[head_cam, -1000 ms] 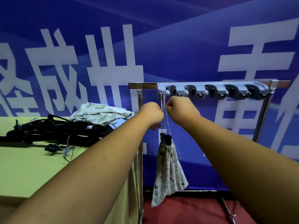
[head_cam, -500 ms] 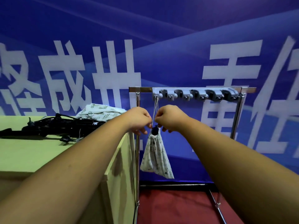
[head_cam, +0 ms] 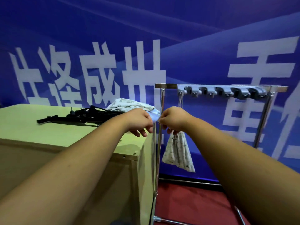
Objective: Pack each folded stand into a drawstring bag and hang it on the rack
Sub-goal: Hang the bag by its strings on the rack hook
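Nearest, both forearms reach forward over the right corner of the table (head_cam: 40,135). The left hand (head_cam: 139,122) hangs with its fingers loosely curled and nothing in them. The right hand (head_cam: 175,120), just beside it at 3 o'clock, has its fingers curled down at the neck of the drawstring bag (head_cam: 178,151). Whether they pinch the cord (head_cam: 180,101) or only lie against it, I cannot tell.

From that hand the bag hangs at 6 o'clock, its long axis close to upright. The cord runs up at 12 o'clock to the first hook (head_cam: 181,91) at the left end of the rack (head_cam: 167,86). This bag looks hung, so I judge the next move is to fetch another stand.

Farther out on the table, the folded stands (head_cam: 84,115) lie in a black heap at 9 to 10 o'clock from the left hand, their long axes running roughly from 9 to 3. The spare cloth bags (head_cam: 129,105) sit just beyond that hand at 11 o'clock. Both are on the left hand's side, so it is the nearer one, while the right would have to cross the rack's post (head_cam: 158,151). The other hooks (head_cam: 238,92), toward 3 o'clock, carry nothing.
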Demonstrator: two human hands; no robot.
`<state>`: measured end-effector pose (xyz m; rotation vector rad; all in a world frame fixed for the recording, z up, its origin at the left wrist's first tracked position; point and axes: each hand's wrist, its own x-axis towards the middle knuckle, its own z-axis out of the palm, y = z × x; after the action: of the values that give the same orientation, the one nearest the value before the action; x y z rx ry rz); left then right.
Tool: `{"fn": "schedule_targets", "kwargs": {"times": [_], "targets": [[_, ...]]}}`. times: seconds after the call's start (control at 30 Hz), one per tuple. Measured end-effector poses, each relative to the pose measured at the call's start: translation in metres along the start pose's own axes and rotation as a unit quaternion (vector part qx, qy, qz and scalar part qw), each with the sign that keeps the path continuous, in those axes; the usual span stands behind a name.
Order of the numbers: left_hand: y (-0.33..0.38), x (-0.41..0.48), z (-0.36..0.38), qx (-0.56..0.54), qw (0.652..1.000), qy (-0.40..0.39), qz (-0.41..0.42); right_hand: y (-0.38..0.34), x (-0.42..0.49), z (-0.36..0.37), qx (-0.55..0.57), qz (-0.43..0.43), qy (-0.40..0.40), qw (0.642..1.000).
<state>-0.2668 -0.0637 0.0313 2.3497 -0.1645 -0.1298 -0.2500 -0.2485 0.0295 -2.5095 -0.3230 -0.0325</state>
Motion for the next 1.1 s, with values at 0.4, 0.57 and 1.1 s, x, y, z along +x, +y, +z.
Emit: {"fn": "schedule_targets", "kwargs": {"times": [0.4,0.57,1.1], "targets": [[-0.08,0.011,-0.05,-0.034,0.994,0.098,-0.045,-0.015,0.048,0.059,0.012,-0.012,-0.022,1.0],[-0.098,0.052,-0.063,-0.018,0.986,0.16,-0.036,-0.012,0.084,0.075,0.016,0.013,0.038,0.999],[-0.114,0.22,-0.051,0.244,0.958,0.15,0.003,0.031,0.206,0.096,0.088,0.005,0.09,0.992]]}}
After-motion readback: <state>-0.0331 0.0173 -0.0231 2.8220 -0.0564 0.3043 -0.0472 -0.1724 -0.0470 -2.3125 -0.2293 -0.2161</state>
